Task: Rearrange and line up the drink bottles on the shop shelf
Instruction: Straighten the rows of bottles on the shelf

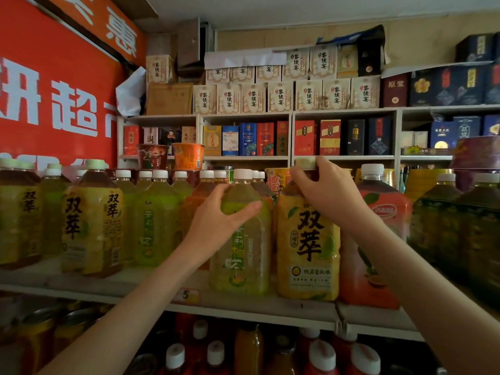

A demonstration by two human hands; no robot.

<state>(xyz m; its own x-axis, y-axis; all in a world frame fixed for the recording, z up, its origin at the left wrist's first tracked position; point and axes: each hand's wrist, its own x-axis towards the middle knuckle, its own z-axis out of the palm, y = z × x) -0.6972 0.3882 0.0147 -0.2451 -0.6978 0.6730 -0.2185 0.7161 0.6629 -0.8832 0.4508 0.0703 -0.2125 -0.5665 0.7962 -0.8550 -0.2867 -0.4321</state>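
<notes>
1. On the left of the white shop shelf (40, 280), tall yellow-labelled plastic bottles with pale green caps (92, 220) stand in a loose front row. One is angled off the line, and white-capped bottles of green drink (155, 220) are crowded in beside and behind them.
2. At the centre, the left hand (216, 220) curls thumb and fingers round the shoulder of a clear plastic bottle of pale green drink with a white cap (240, 239). This bottle stands upright near the shelf's front edge, just right of a yellow price tag marked 5 (186, 295).
3. Just beside it, the right hand (324, 190) clasps the neck and cap of a yellow-labelled bottle of amber drink (308, 247), also upright near the front edge.
4. To the right, a red-orange bottle with a white cap (378, 234) sits close against the amber one, with dark-labelled bottles (460, 226) beyond.
5. Both held bottles sit near the lip, so a forward pull could carry either off the shelf onto the stock below.
6. A grip so high on a full bottle likely gives poor control. Its base could swing and knock the red-orange neighbour, or a sideways shove could topple the tight row.
</notes>
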